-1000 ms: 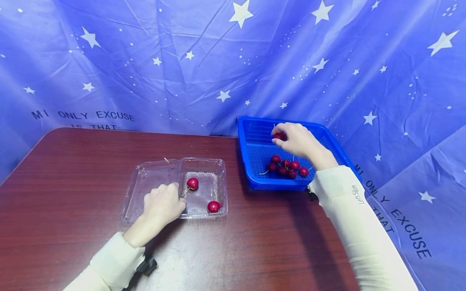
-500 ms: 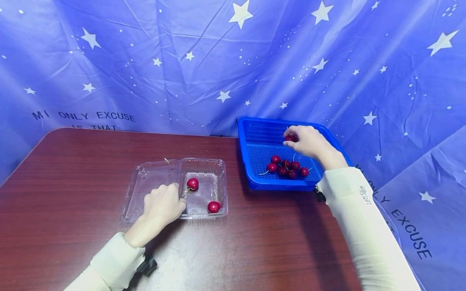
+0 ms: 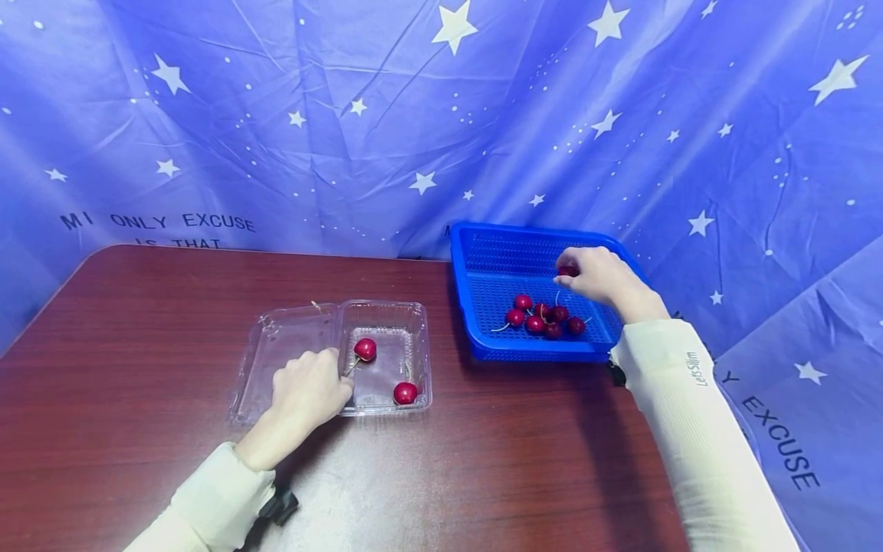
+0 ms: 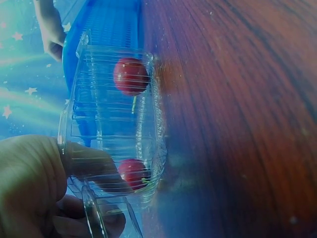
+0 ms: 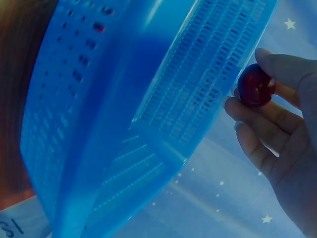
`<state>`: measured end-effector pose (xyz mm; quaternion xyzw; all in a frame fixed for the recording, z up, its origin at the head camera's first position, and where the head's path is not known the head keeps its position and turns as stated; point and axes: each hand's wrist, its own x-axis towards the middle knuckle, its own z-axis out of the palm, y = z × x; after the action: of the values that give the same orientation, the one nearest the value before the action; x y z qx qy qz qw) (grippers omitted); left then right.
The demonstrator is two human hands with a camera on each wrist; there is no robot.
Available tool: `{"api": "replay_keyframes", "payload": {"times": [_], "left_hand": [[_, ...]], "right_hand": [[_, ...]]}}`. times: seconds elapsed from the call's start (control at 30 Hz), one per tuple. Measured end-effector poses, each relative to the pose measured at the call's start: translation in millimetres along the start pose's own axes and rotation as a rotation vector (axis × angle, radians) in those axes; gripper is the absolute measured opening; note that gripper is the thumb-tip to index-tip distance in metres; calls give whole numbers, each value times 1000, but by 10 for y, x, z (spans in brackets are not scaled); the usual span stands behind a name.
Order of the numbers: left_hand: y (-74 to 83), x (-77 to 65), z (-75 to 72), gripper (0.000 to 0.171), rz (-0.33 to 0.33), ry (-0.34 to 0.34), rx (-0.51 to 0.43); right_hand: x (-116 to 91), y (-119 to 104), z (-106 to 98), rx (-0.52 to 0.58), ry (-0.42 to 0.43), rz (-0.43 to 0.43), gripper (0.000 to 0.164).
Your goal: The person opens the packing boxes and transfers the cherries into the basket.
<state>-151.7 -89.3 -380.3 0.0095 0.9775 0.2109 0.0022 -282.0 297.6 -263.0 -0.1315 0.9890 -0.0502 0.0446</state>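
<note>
Between the thumb and fingers of my right hand (image 3: 603, 277) a dark red cherry (image 5: 256, 85) is pinched, raised over the blue plastic basket (image 3: 466, 310). Beneath that hand, several cherries (image 3: 534, 324) with stems lie in a cluster on the basket's floor. My left hand (image 3: 310, 387) grips the hinge side of a clear plastic clamshell box (image 3: 419, 333), one finger reaching inside its wall in the left wrist view. The box's lid (image 3: 293, 337) is folded back to the left. One cherry (image 3: 365, 349) with its stem rests near the left hand, another cherry (image 3: 405, 393) in the near right corner.
The brown wooden table (image 3: 483, 468) runs under both containers. A blue star-printed curtain (image 3: 345, 146) hangs close behind the table and along the right side, near the basket.
My right hand has moved right and slightly nearer over the basket, still pinching the cherry. The left hand and the box have stayed put.
</note>
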Motion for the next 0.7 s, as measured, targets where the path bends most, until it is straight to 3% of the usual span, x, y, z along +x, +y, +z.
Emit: {"api": "replay_keyframes", "payload": {"times": [0.37,0.7], "left_hand": [[-7,5,16,14,1,10,-5],[-12,4,29,14,4,15,-11]], "right_hand": [[-23,117,23,-65,-6,27,33],[-20,186,138,-119,-64,48,33]]}}
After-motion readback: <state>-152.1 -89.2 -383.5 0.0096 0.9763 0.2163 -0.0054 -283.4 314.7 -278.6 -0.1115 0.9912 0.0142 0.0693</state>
